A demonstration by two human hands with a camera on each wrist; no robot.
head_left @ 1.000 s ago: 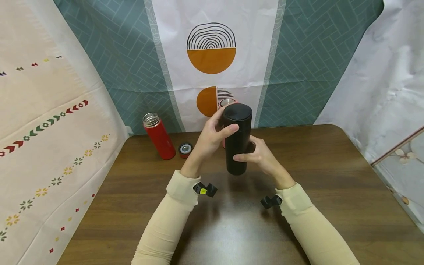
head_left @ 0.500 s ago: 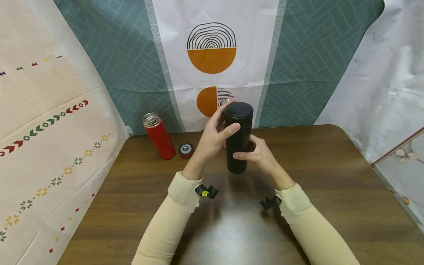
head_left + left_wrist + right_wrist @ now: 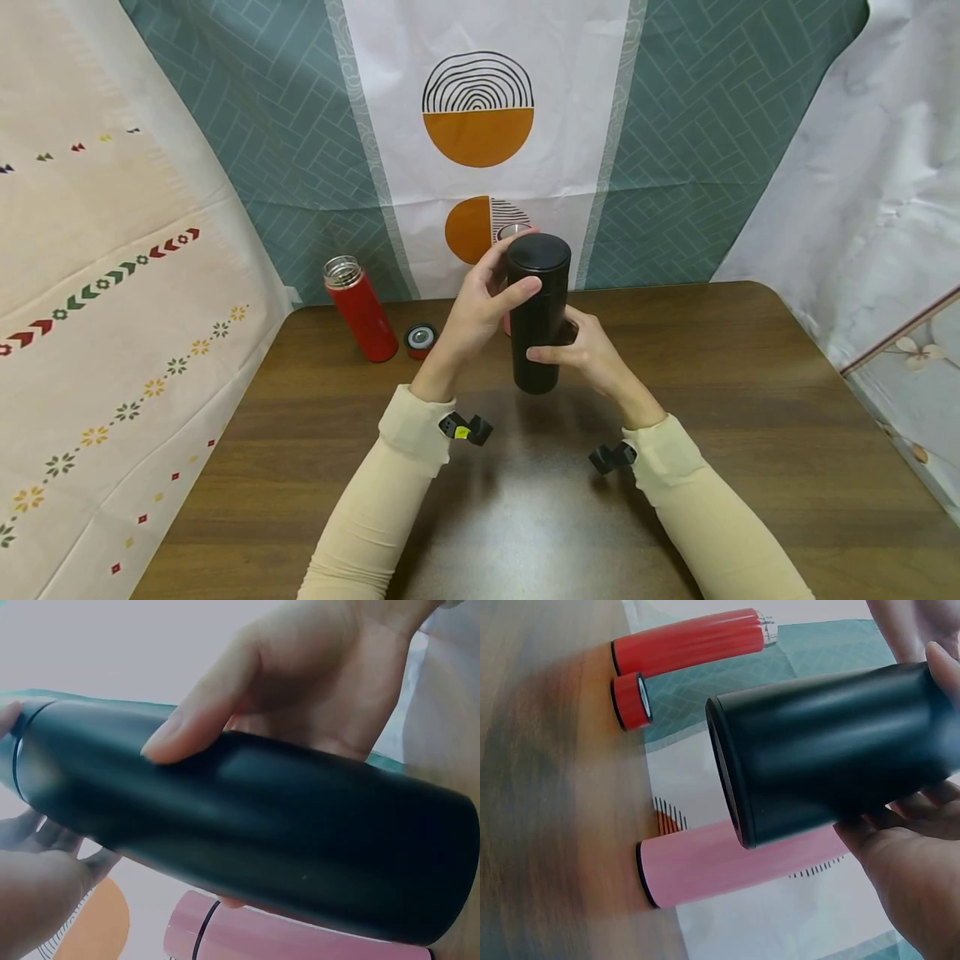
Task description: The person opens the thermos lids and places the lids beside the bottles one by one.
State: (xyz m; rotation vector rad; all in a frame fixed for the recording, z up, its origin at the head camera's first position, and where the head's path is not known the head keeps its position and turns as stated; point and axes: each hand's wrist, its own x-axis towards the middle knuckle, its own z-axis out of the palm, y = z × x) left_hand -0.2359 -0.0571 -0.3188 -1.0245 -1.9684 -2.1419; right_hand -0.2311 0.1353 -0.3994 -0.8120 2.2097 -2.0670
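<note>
A black thermos bottle (image 3: 537, 323) is held up over the table, slightly tilted, its base off the wood in the right wrist view. My left hand (image 3: 477, 302) grips it around the top, thumb on the near side close to the lid seam (image 3: 20, 746). Lower down, my right hand (image 3: 591, 352) wraps the body with the thumb across the front. The lid sits on the bottle. Fingers on the far side are partly hidden. Behind the black bottle stands a pink bottle (image 3: 720, 866), mostly covered by it in the head view.
Toward the back left, an uncapped red bottle (image 3: 365, 321) stands upright, its steel mouth showing. Its red lid (image 3: 421, 342) lies beside it, inner side up. A patterned cloth (image 3: 480, 100) hangs behind the far edge of the brown wooden table (image 3: 712, 375).
Both hands keep their grip on the black thermos bottle, which has shifted only slightly up and back. The red bottle, its lid and the pink bottle have stayed put.
</note>
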